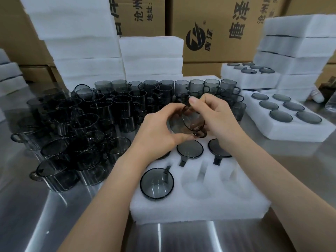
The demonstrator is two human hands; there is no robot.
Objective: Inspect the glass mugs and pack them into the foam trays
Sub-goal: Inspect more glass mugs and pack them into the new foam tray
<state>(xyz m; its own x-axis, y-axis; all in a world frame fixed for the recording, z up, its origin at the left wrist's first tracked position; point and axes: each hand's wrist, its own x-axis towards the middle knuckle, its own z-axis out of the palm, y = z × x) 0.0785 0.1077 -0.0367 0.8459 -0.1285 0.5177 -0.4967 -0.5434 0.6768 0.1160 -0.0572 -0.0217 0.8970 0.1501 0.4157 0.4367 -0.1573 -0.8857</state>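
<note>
Foam tray (200,210) nearest; left hand (160,128), right hand (218,115) grip 1 mug (189,122).

A single wide-angle view comes from a camera worn on the person's head, facing forward and tilted steeply down. Both forearms enter from the lower edge and converge just above the frame's centre. There the left hand (160,131) and right hand (218,117) hold a smoky grey glass mug (189,122), close to the lens. The white foam tray with round pockets (200,206) fills the lower centre, lying on the shiny metal surface (54,215). Along the upper edge, farthest away, stand brown printed cardboard cartons (218,33). The tall white foam stacks at upper left (72,33) and upper right (300,42) lean outward, bent by the lens.
</note>
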